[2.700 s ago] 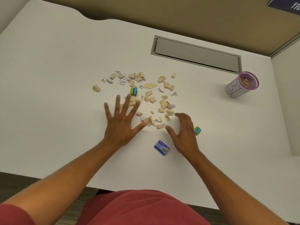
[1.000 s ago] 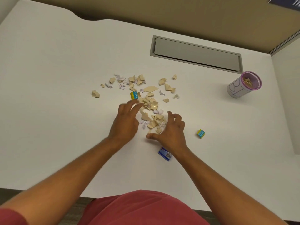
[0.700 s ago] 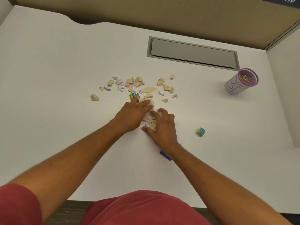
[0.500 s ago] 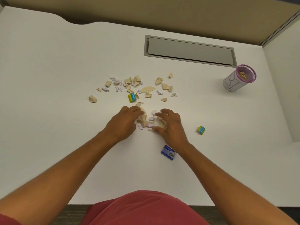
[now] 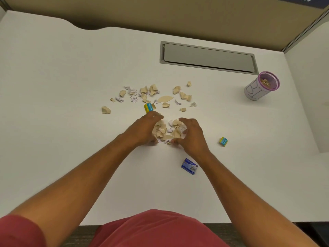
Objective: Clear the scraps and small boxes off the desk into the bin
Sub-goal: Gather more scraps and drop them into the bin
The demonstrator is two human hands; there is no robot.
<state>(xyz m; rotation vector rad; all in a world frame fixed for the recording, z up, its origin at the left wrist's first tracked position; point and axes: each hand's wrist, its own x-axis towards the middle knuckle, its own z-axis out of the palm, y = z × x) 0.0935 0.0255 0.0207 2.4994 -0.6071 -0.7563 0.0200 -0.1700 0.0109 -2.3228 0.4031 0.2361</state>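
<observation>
On the white desk [image 5: 53, 86], a white cylindrical bin with a purple rim [image 5: 260, 86] stands far right. The left hand [image 5: 144, 130] and right hand [image 5: 191, 135] cup one gathered heap of tan and white paper scraps [image 5: 167, 130], fingers curled, perhaps not gripping. Three small boxes: one blue [image 5: 189, 166], two yellow-blue [image 5: 148, 107] [image 5: 223, 141]

Matt, smooth white desk [image 5: 71, 68]; crumpled tan and white paper scraps [image 5: 167, 131]; glossy printed card boxes [image 5: 189, 166]; matt grey metal-look hatch [image 5: 208, 57] far right.
</observation>
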